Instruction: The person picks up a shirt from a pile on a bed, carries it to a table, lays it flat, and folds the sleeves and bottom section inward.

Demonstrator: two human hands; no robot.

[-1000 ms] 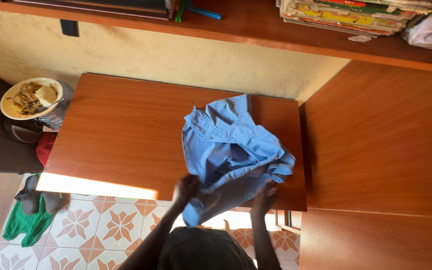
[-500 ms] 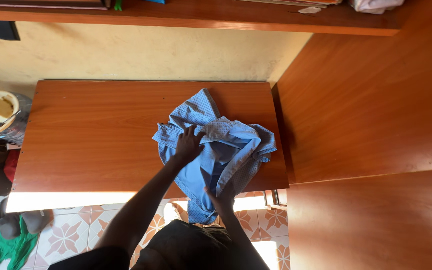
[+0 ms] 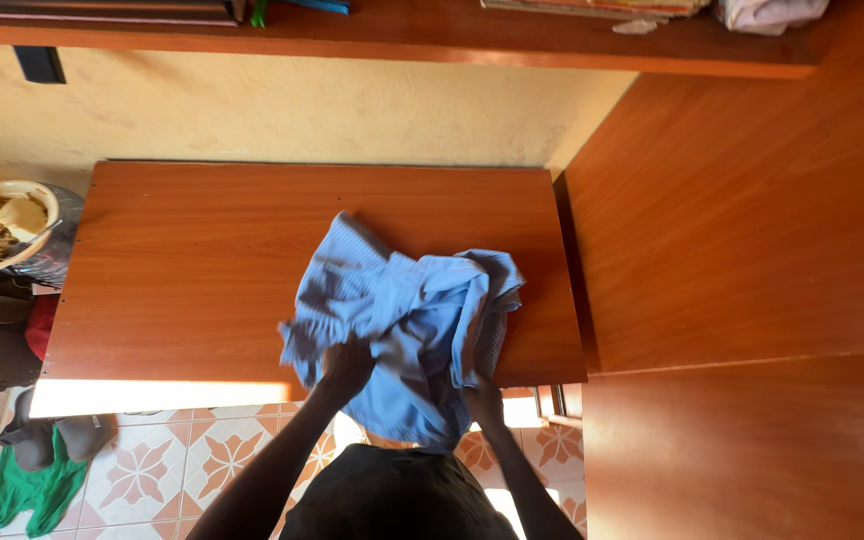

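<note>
Hands gripped the light-blue shirt (image 3: 402,320) over the wooden table (image 3: 192,270): left hand (image 3: 345,365) clenched on fabric, right hand (image 3: 485,398) pinching its edge. Straightening seemed underway; spreading it flat likely demanded an outward pull.

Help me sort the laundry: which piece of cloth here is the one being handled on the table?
The light blue shirt, bunched on the wooden table, gripped by the left hand and right hand. The green cloth lies untouched on the tiled floor.

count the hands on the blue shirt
2: the left hand grips the blue shirt at its near left edge; the right hand holds its lower right, partly hidden.
</note>
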